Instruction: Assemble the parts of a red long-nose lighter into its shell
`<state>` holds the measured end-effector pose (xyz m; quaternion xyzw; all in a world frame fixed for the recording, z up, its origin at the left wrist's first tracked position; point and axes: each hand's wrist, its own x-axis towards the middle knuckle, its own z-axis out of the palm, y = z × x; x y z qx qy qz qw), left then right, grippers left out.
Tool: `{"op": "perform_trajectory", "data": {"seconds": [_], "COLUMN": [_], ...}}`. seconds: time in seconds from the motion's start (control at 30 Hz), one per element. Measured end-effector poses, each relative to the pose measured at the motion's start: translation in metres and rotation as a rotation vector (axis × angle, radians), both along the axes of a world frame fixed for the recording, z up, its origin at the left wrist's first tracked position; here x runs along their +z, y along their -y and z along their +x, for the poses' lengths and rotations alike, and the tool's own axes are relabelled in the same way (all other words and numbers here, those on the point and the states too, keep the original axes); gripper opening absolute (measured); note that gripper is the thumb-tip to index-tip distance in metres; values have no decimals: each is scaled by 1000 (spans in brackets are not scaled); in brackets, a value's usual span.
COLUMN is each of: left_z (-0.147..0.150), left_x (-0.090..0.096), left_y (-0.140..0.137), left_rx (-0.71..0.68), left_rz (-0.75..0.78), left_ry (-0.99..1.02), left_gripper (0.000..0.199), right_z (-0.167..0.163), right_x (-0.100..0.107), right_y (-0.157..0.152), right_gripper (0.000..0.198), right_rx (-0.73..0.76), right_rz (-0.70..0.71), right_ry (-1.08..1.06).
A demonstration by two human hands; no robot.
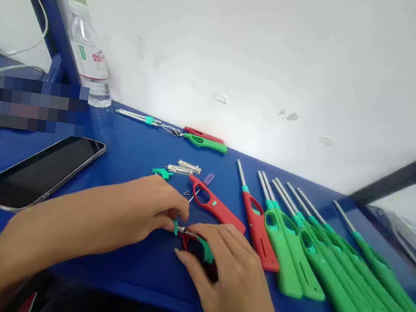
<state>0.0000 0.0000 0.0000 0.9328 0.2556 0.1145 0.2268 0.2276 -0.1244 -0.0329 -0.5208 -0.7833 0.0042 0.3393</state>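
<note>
My left hand (158,203) is pinched at the front of a partly open utility lighter, by its teal collar (175,227). With my right hand (232,270) I hold the lighter's red body (186,240); a green trigger piece (205,251) and a short stretch of metal and wires show between the hands. My palm hides its rear end. Just beyond lie a loose red handle shell (220,207), a screwdriver with a purple handle (208,179), small screws (186,193), clear fuel tanks (179,169) and a teal trigger piece (162,173).
A row of green lighters (332,266) and one red lighter (261,230) fills the right side. Metal tubes (132,115) and a green handle shell (205,143) lie along the wall. Leftward are a phone (39,171) and a water bottle (90,57) on the blue table (127,147).
</note>
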Motion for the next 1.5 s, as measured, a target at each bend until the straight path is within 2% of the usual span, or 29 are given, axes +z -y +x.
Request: {"op": "perform_trajectory", "data": {"seconds": [0.13, 0.47, 1.23, 1.5], "left_z": [-5, -12, -11, -9], "left_x": [-4, -5, -6, -10], "left_y": [-5, 0, -10, -8], "left_rx": [-17, -10, -82, -58], "left_rz": [3, 44, 46, 53], "left_ry": [-12, -32, -3, -9], "left_gripper": [19, 34, 34, 39], "right_z": [0, 0, 1, 1], "right_x": [0, 3, 4, 3], "right_y": [0, 1, 1, 1], "right_gripper": [21, 20, 20, 20], "right_rx": [5, 17, 9, 9], "right_rz": [10, 23, -11, -8], "right_ry": [10, 16, 19, 8]}}
